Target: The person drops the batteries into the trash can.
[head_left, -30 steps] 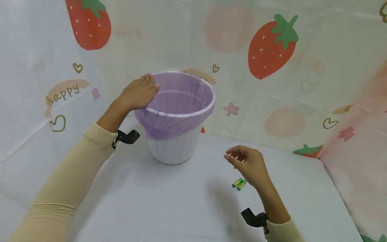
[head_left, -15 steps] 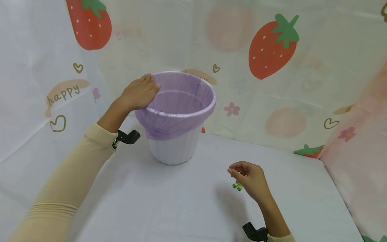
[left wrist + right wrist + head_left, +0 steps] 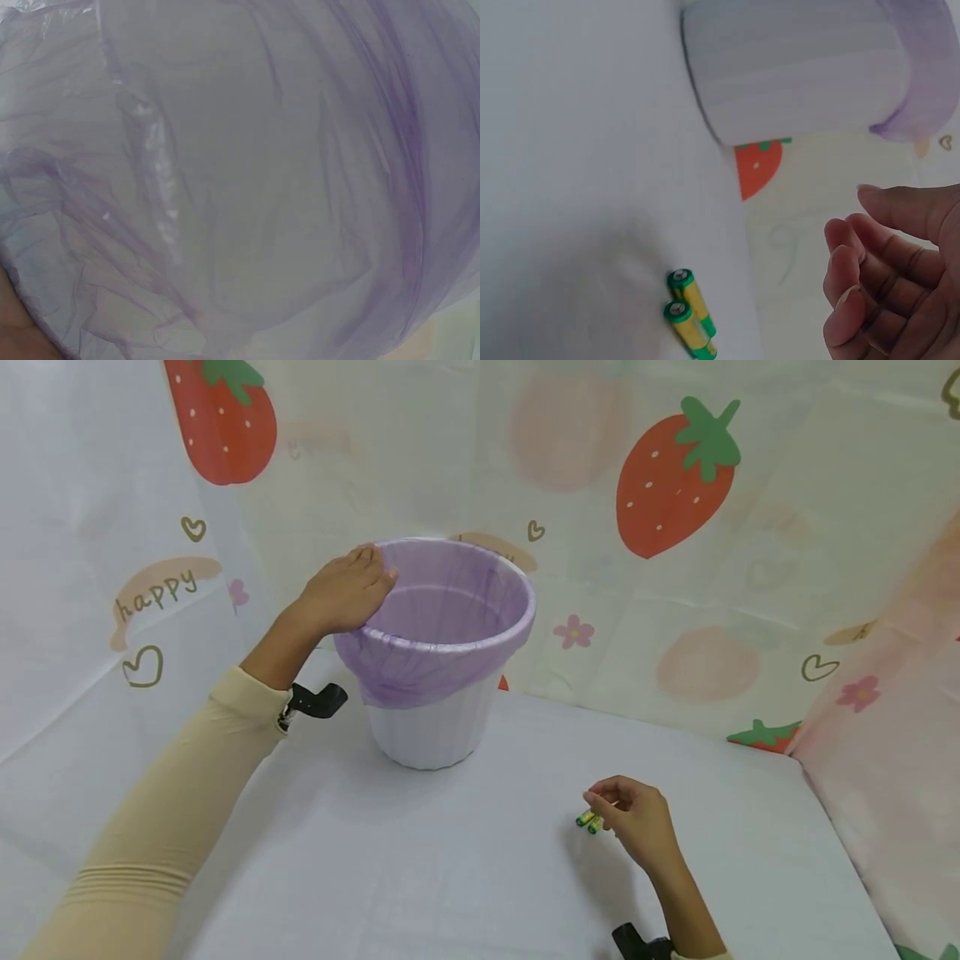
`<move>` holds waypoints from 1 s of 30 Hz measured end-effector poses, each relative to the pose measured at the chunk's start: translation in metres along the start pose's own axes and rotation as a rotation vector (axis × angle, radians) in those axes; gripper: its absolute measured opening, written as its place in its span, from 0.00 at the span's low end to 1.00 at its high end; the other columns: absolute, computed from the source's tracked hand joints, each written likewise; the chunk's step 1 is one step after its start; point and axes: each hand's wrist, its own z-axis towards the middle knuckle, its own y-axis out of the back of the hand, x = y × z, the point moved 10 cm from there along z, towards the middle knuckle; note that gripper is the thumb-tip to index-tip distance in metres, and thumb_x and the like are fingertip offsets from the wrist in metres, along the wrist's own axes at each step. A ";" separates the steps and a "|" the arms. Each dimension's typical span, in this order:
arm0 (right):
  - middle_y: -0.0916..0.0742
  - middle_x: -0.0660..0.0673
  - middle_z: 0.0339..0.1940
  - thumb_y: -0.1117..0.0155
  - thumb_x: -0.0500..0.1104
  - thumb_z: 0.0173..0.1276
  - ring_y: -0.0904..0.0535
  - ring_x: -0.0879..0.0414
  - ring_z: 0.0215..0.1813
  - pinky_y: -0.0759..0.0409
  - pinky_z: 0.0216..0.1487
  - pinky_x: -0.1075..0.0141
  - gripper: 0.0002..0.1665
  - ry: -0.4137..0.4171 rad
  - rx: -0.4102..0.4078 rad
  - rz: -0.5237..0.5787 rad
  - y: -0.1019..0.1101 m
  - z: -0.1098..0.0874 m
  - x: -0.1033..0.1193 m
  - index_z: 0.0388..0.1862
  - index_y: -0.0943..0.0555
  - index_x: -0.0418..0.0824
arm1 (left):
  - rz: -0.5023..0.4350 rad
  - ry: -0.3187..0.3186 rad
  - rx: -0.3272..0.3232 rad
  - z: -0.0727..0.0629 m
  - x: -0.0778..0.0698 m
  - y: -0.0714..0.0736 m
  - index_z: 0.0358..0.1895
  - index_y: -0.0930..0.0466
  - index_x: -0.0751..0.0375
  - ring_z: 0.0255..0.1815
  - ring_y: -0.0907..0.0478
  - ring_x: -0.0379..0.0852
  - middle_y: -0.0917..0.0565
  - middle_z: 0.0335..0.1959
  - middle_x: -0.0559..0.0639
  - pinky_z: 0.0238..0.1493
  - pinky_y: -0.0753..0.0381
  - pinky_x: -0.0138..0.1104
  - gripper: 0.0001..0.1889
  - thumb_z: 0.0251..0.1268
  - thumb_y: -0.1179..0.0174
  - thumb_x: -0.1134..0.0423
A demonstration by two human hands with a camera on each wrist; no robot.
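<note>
A white waste bin (image 3: 427, 735) stands upright, lined with a purple bag (image 3: 420, 677) folded over its rim. My left hand (image 3: 348, 589) rests on the left side of that rim, its thumb towards the inside. The left wrist view is filled by the bag (image 3: 255, 165), and a bit of hand (image 3: 22, 334) shows at lower left. Two green-and-yellow batteries (image 3: 694, 300) lie side by side on the white surface. Just above them hovers my right hand (image 3: 637, 822), partly covering them in the head view. Its loosely bent fingers (image 3: 847, 270) hold nothing, with the thumb apart.
A white cloth (image 3: 420, 860) covers the table. Behind it hangs a curtain (image 3: 600, 552) printed with strawberries, hearts and flowers, and a pinkish cloth side (image 3: 892, 793) borders the right. Each wrist carries a small black camera mount (image 3: 318, 700).
My right hand has come down and nearer, ending a little further right, close over the batteries. The left hand and the bin have stayed put.
</note>
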 end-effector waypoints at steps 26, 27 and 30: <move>0.13 0.44 0.29 0.26 0.42 0.65 0.19 0.53 0.24 0.20 0.25 0.61 0.32 -0.189 0.140 -0.181 -0.012 0.000 -0.060 0.60 0.28 0.27 | 0.000 -0.009 -0.006 -0.001 0.000 0.000 0.76 0.63 0.83 0.82 0.64 0.67 0.59 0.80 0.76 0.81 0.63 0.52 0.36 0.84 0.78 0.51; 0.14 0.44 0.29 0.26 0.42 0.65 0.19 0.54 0.24 0.20 0.25 0.62 0.33 -0.197 0.145 -0.180 -0.013 0.000 -0.061 0.61 0.29 0.27 | 0.002 -0.008 -0.006 0.000 0.000 0.000 0.76 0.63 0.83 0.82 0.64 0.67 0.59 0.80 0.76 0.81 0.63 0.52 0.36 0.84 0.78 0.51; 0.14 0.44 0.29 0.26 0.43 0.65 0.20 0.53 0.24 0.20 0.25 0.62 0.35 -0.208 0.155 -0.194 -0.016 0.001 -0.065 0.62 0.30 0.26 | 0.007 -0.008 -0.006 0.000 0.000 0.000 0.76 0.62 0.84 0.82 0.63 0.67 0.59 0.80 0.76 0.81 0.63 0.52 0.36 0.84 0.78 0.51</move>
